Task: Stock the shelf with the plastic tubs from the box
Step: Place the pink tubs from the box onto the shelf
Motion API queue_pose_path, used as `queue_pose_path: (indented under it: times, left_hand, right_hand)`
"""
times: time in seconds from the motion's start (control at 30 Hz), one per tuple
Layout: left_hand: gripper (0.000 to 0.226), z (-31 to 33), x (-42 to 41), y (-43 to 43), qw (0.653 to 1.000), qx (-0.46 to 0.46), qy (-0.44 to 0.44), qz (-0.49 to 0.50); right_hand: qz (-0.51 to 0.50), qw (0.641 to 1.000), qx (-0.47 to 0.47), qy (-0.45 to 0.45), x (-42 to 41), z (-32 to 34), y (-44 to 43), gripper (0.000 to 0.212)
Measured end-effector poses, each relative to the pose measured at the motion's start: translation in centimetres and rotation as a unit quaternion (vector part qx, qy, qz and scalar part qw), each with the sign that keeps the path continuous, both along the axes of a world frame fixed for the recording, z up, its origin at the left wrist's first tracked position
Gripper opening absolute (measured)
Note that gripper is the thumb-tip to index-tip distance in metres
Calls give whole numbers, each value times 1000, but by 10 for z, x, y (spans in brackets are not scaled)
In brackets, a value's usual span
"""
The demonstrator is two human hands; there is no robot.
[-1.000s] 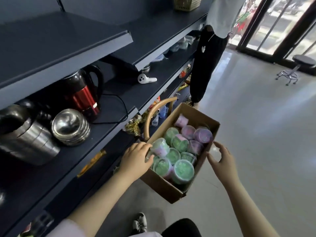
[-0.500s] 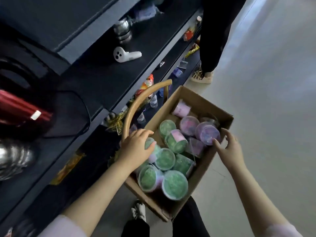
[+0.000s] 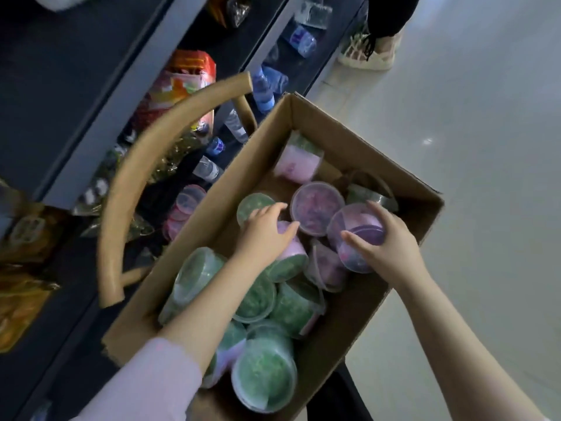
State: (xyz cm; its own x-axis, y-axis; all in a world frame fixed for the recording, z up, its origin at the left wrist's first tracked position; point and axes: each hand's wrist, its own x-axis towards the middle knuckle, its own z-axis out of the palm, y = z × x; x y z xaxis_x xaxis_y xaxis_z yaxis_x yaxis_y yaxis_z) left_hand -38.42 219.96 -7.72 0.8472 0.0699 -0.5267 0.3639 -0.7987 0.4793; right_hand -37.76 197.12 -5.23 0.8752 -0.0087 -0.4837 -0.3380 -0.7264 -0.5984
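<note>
An open cardboard box (image 3: 340,141) sits low beside the dark shelf (image 3: 100,117), holding several round plastic tubs with clear lids, green ones (image 3: 264,378) at the near end and purple or pink ones (image 3: 317,208) at the far end. My left hand (image 3: 264,235) reaches into the box and closes over a pink-sided tub (image 3: 288,256) lying on its side. My right hand (image 3: 385,247) grips a purple tub (image 3: 355,229) at the right side of the box, fingers wrapped round its wall.
A tan curved basket handle (image 3: 136,177) arches between shelf and box. The lower shelf holds water bottles (image 3: 264,86), snack packets (image 3: 179,86) and a few tubs (image 3: 185,208). Another person's shoe (image 3: 367,53) stands on the grey floor at the top.
The view has tilted down and closer to the box. Both hands moved from the box's edges into it; each now grasps a tub.
</note>
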Motion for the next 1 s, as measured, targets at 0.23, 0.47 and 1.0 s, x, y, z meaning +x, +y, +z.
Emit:
queue_pose_path:
  times: [0.23, 0.47, 1.0]
  left_hand:
    - [70, -41, 37, -26, 993, 23, 112, 39]
    - [38, -56, 38, -16, 989, -25, 83, 122]
    - [13, 54, -49, 47, 905, -203, -145, 344]
  right_hand:
    - [32, 997, 35, 56, 24, -13, -10, 55]
    - [66, 993, 10, 98, 28, -12, -19, 91]
    - [77, 991, 33, -106, -34, 47, 10, 111]
